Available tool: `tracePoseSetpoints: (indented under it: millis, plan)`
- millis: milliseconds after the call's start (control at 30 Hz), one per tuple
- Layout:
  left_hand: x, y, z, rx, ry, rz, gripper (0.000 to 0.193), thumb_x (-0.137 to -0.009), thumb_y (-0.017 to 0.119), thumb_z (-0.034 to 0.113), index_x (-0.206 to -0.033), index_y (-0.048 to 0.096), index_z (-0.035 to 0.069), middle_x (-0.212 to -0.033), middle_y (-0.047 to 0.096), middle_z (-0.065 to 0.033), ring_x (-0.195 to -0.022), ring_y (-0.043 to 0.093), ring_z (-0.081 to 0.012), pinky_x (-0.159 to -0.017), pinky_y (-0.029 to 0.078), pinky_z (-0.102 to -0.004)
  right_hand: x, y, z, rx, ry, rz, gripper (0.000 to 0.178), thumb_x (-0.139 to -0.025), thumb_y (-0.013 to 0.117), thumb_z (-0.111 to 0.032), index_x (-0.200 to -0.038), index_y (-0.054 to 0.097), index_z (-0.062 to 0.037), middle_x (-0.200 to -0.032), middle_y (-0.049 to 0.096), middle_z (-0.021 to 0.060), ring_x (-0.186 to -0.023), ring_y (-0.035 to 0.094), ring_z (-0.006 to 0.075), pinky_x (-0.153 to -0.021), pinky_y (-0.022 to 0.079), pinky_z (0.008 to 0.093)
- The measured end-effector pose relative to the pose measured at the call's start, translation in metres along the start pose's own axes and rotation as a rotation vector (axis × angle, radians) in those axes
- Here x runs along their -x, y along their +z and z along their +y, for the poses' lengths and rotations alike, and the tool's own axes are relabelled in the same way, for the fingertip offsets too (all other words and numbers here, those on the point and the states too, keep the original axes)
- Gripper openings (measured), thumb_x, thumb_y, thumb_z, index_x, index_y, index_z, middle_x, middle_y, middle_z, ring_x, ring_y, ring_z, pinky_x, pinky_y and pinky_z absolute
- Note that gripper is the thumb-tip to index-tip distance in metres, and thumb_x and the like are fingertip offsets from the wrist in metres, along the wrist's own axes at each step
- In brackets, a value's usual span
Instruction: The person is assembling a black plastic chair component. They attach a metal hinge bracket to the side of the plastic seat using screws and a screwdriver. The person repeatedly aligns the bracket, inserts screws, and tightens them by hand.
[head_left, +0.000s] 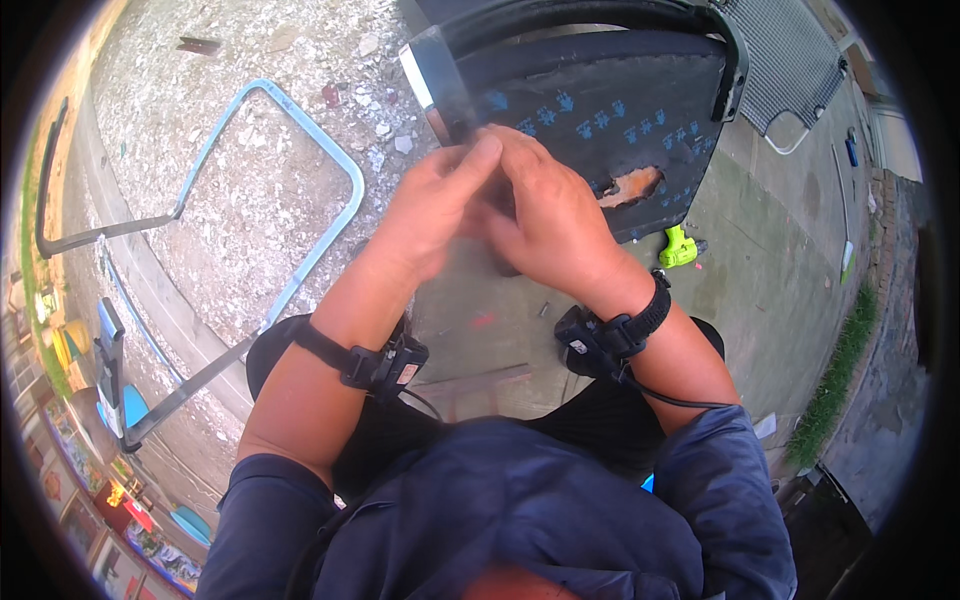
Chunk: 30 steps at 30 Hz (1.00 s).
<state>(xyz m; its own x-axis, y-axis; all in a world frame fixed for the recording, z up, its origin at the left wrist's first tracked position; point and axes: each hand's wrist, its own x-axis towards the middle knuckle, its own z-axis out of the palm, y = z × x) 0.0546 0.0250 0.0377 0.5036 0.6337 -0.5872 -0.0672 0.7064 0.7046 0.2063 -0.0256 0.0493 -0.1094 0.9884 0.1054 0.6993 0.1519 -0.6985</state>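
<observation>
My left hand (pixel 428 200) and my right hand (pixel 555 205) come together in front of me, fingers curled inward and partly blurred. Whatever lies between them is mostly covered; only something dark shows there. Just beyond my fingers stands a dark, flat bar with a shiny metal end (pixel 417 78), reaching down toward them. Behind it lies a black padded panel (pixel 560 90) with blue printed marks and a ragged hole (pixel 632 187) baring orange-brown material. A curved black frame (pixel 738 75) arches over the panel's far side.
A lime-green power tool (pixel 678 246) lies right of the panel. Bent metal tube frames (pixel 350 185) spread over the rubble at left. At the far right is a grey mesh panel (pixel 785 60), with a long thin rod (pixel 842 210) nearby. A small screw-like piece (pixel 544 310) lies below my hands.
</observation>
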Motion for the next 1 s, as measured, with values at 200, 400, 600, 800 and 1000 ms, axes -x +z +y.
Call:
tracePoseSetpoints:
  millis: [200, 400, 600, 800, 1000]
  plan:
    - [-0.011, -0.003, -0.007, 0.246, -0.054, -0.053, 0.043, -0.098, 0.06, 0.04, -0.122, 0.059, 0.003, -0.112, 0.064, -0.0112, -0.096, 0.065, -0.02, -0.082, 0.053, -0.0344, -0.005, -0.008, -0.003, -0.174, 0.124, -0.036, 0.066, -0.078, 0.068, -0.003, -0.14, 0.045, -0.0014, -0.129, 0.059, 0.0228, -0.118, 0.059, 0.04, -0.097, 0.05, 0.0402]
    - [-0.015, -0.007, -0.017, 0.541, -0.022, -0.149, 0.038, -0.1, 0.055, 0.033, -0.129, 0.054, 0.007, -0.12, 0.06, -0.0111, -0.107, 0.06, -0.023, -0.092, 0.05, -0.0391, -0.005, -0.002, 0.007, -0.358, 0.1, 0.012, 0.059, -0.079, 0.066, -0.002, -0.136, 0.051, -0.0023, -0.129, 0.06, 0.0217, -0.114, 0.062, 0.037, -0.094, 0.051, 0.0384]
    - [-0.014, -0.007, -0.018, 0.662, 0.002, -0.248, 0.038, -0.101, 0.052, 0.032, -0.129, 0.052, 0.007, -0.126, 0.057, -0.013, -0.111, 0.058, -0.0255, -0.097, 0.048, -0.0428, -0.006, -0.007, 0.009, -0.224, 0.001, 0.078, 0.05, -0.078, 0.07, -0.005, -0.127, 0.061, -0.0049, -0.122, 0.064, 0.017, -0.108, 0.065, 0.0335, -0.091, 0.052, 0.0376]
    - [-0.014, -0.008, -0.022, 0.747, 0.003, -0.314, 0.042, -0.102, 0.047, 0.035, -0.132, 0.049, 0.006, -0.127, 0.057, -0.0143, -0.113, 0.058, -0.0277, -0.098, 0.047, -0.0444, -0.011, -0.014, 0.011, -0.148, -0.134, 0.015, 0.048, -0.077, 0.07, -0.004, -0.124, 0.062, -0.0053, -0.118, 0.066, 0.0158, -0.109, 0.063, 0.0353, -0.092, 0.052, 0.0377]
    - [-0.002, -0.006, -0.012, 0.519, -0.045, -0.236, 0.051, -0.103, 0.045, 0.045, -0.134, 0.048, 0.005, -0.128, 0.058, -0.0154, -0.114, 0.058, -0.0269, -0.099, 0.045, -0.0456, -0.014, -0.02, -0.004, -0.142, -0.066, -0.041, 0.047, -0.08, 0.07, -0.009, -0.126, 0.062, -0.0054, -0.124, 0.063, 0.0159, -0.113, 0.062, 0.0344, -0.093, 0.051, 0.0383]
